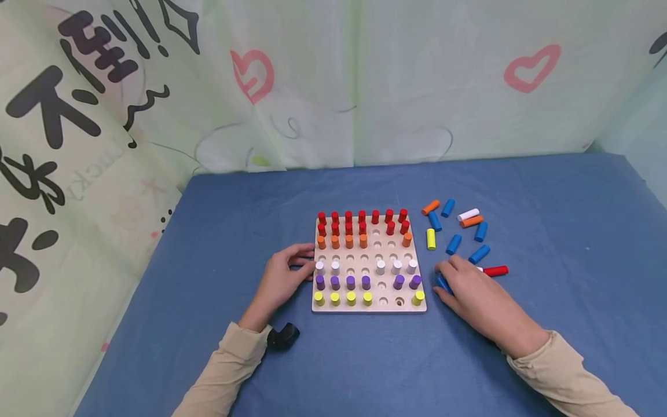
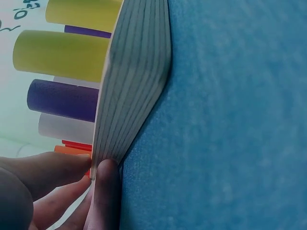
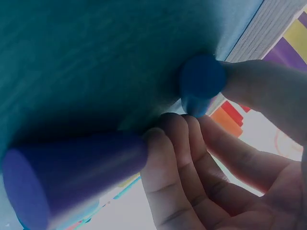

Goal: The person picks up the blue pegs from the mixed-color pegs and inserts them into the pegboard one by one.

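Note:
A wooden pegboard [image 1: 370,255] holds rows of red, orange, white, purple and yellow pegs, with several holes bare. At its left edge rests my left hand [image 1: 283,281]; the left wrist view shows the thumb and a finger [image 2: 106,191] against the layered side. Just off the right edge, my right hand [image 1: 476,298] pinches a blue peg [image 3: 202,79] between thumb and fingers, low over the cloth. Close to its other fingertips lies a purple peg [image 3: 81,172], hidden under the hand in the head view. A red peg [image 1: 496,270] lies just beyond the knuckles.
Loose pegs are scattered right of the board: several blue ones [image 1: 479,253], orange ones [image 1: 472,221], a white one [image 1: 468,214] and a yellow one [image 1: 431,239]. Blue cloth [image 1: 234,214] covers the table, and a printed curtain [image 1: 312,116] hangs behind.

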Available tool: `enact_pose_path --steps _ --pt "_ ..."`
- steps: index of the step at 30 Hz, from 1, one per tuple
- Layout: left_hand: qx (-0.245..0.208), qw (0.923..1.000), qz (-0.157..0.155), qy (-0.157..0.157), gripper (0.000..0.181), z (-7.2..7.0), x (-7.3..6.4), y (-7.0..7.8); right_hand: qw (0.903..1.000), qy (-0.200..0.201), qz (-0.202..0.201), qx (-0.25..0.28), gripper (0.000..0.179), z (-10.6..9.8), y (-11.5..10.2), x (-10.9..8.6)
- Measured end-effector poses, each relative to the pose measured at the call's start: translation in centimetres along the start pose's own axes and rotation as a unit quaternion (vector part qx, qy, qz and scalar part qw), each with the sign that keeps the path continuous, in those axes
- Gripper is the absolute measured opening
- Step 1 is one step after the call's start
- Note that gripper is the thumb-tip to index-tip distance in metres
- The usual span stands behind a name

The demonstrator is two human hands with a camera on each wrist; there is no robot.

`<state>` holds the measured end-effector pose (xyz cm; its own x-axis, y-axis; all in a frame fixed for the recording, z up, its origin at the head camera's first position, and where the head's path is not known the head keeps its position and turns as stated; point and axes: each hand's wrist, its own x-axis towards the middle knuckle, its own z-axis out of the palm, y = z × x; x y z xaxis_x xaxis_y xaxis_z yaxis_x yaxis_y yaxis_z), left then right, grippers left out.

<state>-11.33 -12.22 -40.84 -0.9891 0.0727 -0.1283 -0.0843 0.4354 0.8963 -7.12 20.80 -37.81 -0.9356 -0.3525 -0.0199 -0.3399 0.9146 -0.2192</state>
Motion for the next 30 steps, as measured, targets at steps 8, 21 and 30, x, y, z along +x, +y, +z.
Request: enact_pose_path --steps 8,21,30 --pt "0.011 0.9999 -0.001 -0.005 0.039 0.09 -0.04 -0.20 1.0000 -0.006 -0.004 -0.004 0.034 0.17 -0.05 0.06" --pt "0.002 1.0000 0.005 0.001 0.039 0.10 -0.08 -0.43 1.0000 -0.004 -0.006 -0.002 0.025 0.07 -0.12 0.29" --pt "-0.003 1.0000 0.009 0.000 0.038 0.15 0.03 -0.55 0.9997 0.010 -0.023 0.001 0.024 -0.18 -0.02 0.36"
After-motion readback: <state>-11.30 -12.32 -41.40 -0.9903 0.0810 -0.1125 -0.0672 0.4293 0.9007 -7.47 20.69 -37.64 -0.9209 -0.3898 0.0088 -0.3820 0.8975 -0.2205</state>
